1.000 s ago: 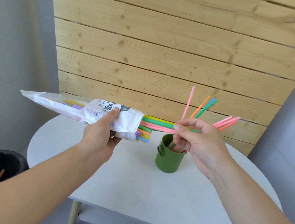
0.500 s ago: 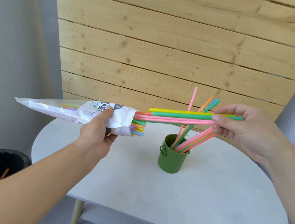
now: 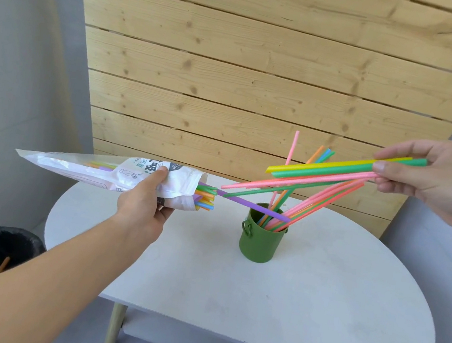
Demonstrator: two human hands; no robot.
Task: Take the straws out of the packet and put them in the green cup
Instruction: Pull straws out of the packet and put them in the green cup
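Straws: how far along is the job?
Done: several straws stand in the cup. In hand: the right hand pinches a bunch, clear of the packet that the left hand grips. Left: more straws in the packet, a purple straw sticking out.

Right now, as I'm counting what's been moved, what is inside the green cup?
Several straws stand leaning in the green cup: pink, orange, blue and green. The cup's wall hides their lower ends and the bottom; a purple straw from the packet crosses its mouth.
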